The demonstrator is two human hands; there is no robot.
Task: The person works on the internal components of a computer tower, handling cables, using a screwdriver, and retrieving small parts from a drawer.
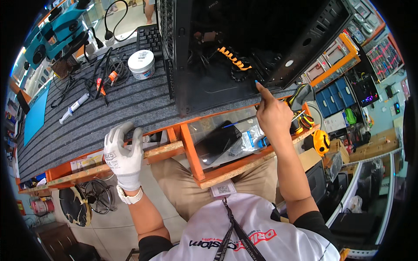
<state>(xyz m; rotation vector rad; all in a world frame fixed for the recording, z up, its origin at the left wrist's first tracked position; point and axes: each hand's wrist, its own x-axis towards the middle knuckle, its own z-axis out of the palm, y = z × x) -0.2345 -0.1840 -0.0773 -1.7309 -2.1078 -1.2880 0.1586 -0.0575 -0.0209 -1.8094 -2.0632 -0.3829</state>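
Note:
My left hand (123, 150), in a pale grey work glove, rests at the table's front edge with its fingers bent and the thumb apart, holding nothing visible. My bare right hand (275, 114) reaches to the lower front of an open black computer case (209, 93). Its index finger stretches toward the case floor, with a tiny blue spot at the tip; the other fingers are curled and mostly hidden. A thin blue-ended stick (230, 125) leads toward this hand, but whether it is held is unclear. Inside the case lies an orange spiral-wrapped cable (235, 58).
An orange-edged drawer (191, 150) stands open before me, with a black flat device (220, 143) and plastic packets (248, 141). On the ribbed grey mat are a syringe (74, 108), a white tub (142, 64), cables (102, 76) and a keyboard (149, 40). Yellow-black tools (302, 124) lie rightward.

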